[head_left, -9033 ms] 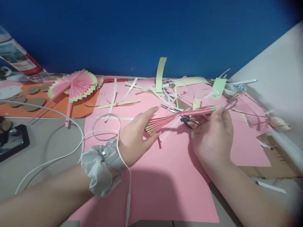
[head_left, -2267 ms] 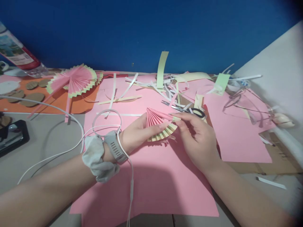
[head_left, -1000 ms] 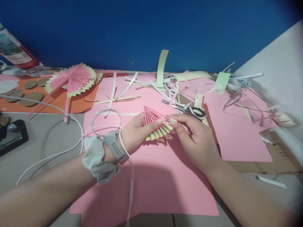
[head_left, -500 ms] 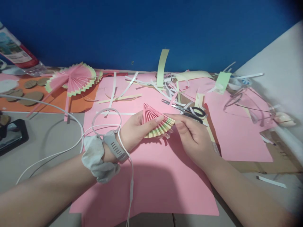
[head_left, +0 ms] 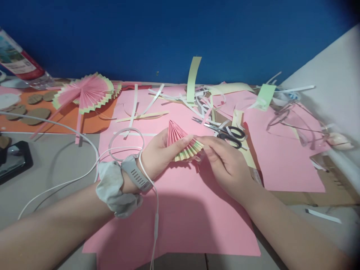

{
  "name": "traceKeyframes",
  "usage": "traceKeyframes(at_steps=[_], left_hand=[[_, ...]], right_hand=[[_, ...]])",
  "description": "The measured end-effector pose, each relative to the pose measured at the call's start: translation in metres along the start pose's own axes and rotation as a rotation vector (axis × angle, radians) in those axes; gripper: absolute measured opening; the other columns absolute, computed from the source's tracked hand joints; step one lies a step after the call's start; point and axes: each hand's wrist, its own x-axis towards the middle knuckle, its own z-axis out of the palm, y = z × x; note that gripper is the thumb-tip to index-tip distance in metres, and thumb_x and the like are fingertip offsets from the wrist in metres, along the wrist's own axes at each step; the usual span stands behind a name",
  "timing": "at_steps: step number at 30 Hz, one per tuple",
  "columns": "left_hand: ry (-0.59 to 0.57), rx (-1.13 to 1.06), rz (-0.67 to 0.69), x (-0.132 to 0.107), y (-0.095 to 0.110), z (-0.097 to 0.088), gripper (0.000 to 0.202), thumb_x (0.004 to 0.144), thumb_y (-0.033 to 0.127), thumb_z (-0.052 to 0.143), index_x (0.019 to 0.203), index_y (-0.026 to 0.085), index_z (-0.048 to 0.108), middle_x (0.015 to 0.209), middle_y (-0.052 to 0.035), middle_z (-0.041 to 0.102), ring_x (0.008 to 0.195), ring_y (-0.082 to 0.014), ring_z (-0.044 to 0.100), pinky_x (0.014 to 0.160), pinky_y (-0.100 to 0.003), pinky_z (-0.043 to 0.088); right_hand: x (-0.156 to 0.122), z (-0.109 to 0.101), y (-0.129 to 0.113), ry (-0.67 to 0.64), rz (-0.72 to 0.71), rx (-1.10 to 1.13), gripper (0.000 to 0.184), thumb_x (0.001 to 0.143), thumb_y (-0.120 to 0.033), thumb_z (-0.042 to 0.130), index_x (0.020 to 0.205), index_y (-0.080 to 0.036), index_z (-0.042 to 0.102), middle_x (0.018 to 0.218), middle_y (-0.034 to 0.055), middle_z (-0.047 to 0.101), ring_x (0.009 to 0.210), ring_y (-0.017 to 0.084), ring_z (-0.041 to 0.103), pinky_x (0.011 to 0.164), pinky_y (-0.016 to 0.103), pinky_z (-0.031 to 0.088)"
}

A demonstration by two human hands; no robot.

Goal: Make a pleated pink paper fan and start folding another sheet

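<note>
A pleated paper fan (head_left: 176, 137), pink with a yellow-green outer edge, is held between my two hands above a pink paper sheet (head_left: 180, 221). My left hand (head_left: 157, 153) grips it from the left, thumb across the pleats and the other fingers hidden underneath. On the right, my right hand (head_left: 225, 161) pinches the fan's yellow-green edge between thumb and fingers. Just behind my right hand lie black-handled scissors (head_left: 225, 133), blades pointing left. Two finished-looking pleated fans with pink strips (head_left: 91, 90) rest at the back left.
White and yellow paper strips (head_left: 201, 101) are heaped at the back. Eyeglasses (head_left: 298, 123) lie on pink paper at right. Cardboard ovals (head_left: 36, 116) sit on orange paper, near a tilted bottle (head_left: 22, 60). A white cable (head_left: 156, 217) runs by my left wrist. A blue wall stands behind.
My right hand has shifted slightly left along with the fan's edge, so the fan is a little narrower. My left hand stays nearly in place, still holding the fan.
</note>
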Motion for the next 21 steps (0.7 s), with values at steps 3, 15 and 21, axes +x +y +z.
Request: traceKeyframes(at_steps=[3,15,21], left_hand=[[-0.004,0.007,0.005,-0.0001,0.0000,-0.0004,0.027,0.087,0.042,0.060,0.086,0.016,0.063,0.075,-0.0047,0.069,0.064,-0.0162,0.067,0.056,-0.027,0.056],[-0.020,0.061,0.060,-0.0007,0.0009,-0.0007,0.026,0.090,0.039,0.056,0.083,0.015,0.061,0.073,-0.0031,0.069,0.062,-0.0134,0.067,0.059,-0.024,0.056],[0.036,0.041,-0.005,-0.0008,0.0000,0.0000,0.025,0.088,0.041,0.059,0.086,0.016,0.057,0.073,-0.0019,0.069,0.060,-0.0134,0.067,0.048,-0.020,0.055]], right_hand=[[-0.0012,0.0004,0.0011,0.011,-0.021,-0.024,0.034,0.098,-0.024,0.040,0.127,-0.029,0.057,0.121,0.0046,0.066,0.109,0.021,0.062,0.093,0.039,0.051],[0.0000,0.0007,-0.0016,0.031,-0.037,-0.001,0.033,0.096,-0.018,0.042,0.124,-0.029,0.058,0.114,0.0028,0.068,0.107,0.018,0.061,0.094,0.035,0.049],[0.0010,0.0024,-0.0025,0.024,-0.015,0.028,0.032,0.097,-0.020,0.041,0.122,-0.028,0.060,0.117,0.0033,0.067,0.109,0.018,0.060,0.096,0.037,0.047]])
